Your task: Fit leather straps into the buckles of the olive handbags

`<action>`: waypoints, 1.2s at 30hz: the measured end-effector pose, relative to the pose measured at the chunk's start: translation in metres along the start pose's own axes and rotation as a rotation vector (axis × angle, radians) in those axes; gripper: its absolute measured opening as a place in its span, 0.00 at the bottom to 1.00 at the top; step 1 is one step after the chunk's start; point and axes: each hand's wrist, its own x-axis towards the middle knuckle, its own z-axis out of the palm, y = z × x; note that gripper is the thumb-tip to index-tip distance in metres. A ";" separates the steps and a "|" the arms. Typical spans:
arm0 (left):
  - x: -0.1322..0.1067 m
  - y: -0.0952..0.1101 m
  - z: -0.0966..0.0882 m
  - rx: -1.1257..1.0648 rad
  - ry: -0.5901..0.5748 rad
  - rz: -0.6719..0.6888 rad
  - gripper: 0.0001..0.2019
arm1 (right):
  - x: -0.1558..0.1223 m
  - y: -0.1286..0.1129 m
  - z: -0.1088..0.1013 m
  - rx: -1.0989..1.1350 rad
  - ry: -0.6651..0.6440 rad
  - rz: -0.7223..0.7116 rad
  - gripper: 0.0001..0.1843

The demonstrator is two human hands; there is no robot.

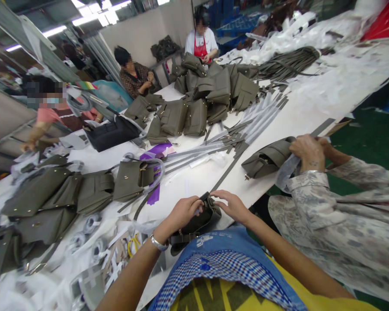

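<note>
A small olive-green handbag (194,226) lies at the near edge of the white table (298,116), right in front of my body. My left hand (181,212) is closed on the bag's left top edge, fingers curled around it. My right hand (231,204) pinches a dark strap end or buckle (206,199) at the top of the same bag. A silver bracelet (158,244) sits on my left wrist.
Olive handbags (132,178) lie to the left and in a pile (210,97) at the far middle. Grey straps (233,136) fan across the table. A person in a patterned sleeve (340,216) at my right handles another bag (267,157). Three more workers sit along the far side.
</note>
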 end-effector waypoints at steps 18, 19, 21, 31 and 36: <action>0.024 -0.012 0.021 0.197 -0.046 -0.243 0.23 | 0.002 0.020 0.029 -0.009 -0.011 0.027 0.14; 0.026 -0.011 0.021 0.254 -0.043 -0.252 0.21 | 0.001 0.020 0.029 -0.016 -0.010 0.030 0.14; 0.030 -0.008 0.021 0.355 -0.054 -0.258 0.18 | 0.001 0.018 0.030 -0.030 -0.010 0.029 0.14; 0.051 0.002 0.039 0.480 -0.140 -0.208 0.16 | -0.006 0.019 0.032 -0.089 0.008 0.023 0.13; 0.044 -0.007 0.041 0.447 -0.076 -0.211 0.18 | -0.008 0.027 0.031 0.072 0.031 0.167 0.16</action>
